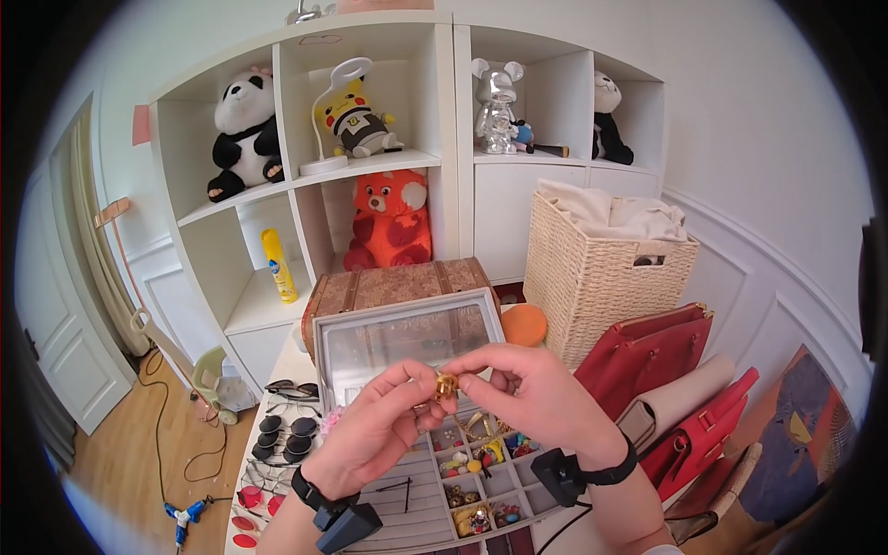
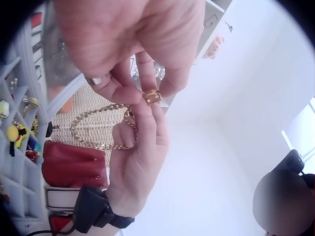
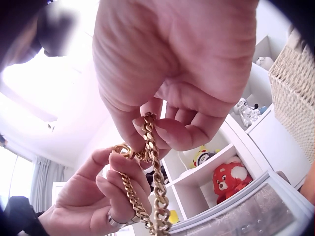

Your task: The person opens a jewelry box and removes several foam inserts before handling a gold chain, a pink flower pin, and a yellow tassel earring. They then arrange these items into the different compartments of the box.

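Observation:
Both hands are raised over a divided jewellery box (image 1: pixel 499 481), fingertips close together around a gold chain (image 3: pixel 160 189). The left hand (image 1: pixel 379 425) pinches a gold ring-shaped piece (image 2: pixel 152 97) of the chain between thumb and fingers; it wears a silver ring (image 2: pixel 93 80). The right hand (image 1: pixel 546 393) pinches another part of the chain near its end, as the right wrist view shows. Loops of chain hang below the fingers. Whether the two ends are joined cannot be told.
Sunglasses (image 1: pixel 298 439) lie left of the box. The box's clear lid (image 1: pixel 407 342) leans open against a brown patterned trunk (image 1: pixel 398 282). A woven basket (image 1: pixel 601 277) and red bags (image 1: pixel 647 351) stand on the right. Plush toys (image 1: pixel 393 222) sit on white shelves behind.

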Motion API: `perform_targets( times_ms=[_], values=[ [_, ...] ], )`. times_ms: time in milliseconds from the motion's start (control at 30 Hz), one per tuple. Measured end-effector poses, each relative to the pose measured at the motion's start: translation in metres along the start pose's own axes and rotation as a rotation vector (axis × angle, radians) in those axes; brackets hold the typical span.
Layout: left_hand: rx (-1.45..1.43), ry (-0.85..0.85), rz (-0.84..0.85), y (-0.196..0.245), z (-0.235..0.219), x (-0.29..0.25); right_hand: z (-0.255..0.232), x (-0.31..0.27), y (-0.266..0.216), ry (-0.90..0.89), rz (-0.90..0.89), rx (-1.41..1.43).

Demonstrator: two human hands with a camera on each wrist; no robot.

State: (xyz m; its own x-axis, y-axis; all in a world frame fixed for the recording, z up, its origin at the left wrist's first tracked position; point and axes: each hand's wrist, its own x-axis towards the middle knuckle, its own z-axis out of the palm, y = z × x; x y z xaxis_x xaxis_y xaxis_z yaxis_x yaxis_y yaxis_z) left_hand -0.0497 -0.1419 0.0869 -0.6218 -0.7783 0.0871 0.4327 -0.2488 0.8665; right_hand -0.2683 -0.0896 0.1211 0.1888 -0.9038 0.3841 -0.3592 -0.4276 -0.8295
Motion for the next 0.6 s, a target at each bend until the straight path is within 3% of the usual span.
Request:
perform_targets(
  times_ms=[67,400,600],
  values=[
    [-0.057,-0.063,-0.022,-0.002,-0.005,0.001,-0.001,0.001,0.004,-0.011,0.007,-0.014],
    [-0.060,-0.071,-0.023,-0.002,-0.007,0.000,0.001,0.002,0.005,-0.018,0.042,0.088],
    [-0.014,0.050,-0.027,0.001,0.008,-0.002,0.003,0.004,0.011,-0.033,0.036,0.163]
  ],
)
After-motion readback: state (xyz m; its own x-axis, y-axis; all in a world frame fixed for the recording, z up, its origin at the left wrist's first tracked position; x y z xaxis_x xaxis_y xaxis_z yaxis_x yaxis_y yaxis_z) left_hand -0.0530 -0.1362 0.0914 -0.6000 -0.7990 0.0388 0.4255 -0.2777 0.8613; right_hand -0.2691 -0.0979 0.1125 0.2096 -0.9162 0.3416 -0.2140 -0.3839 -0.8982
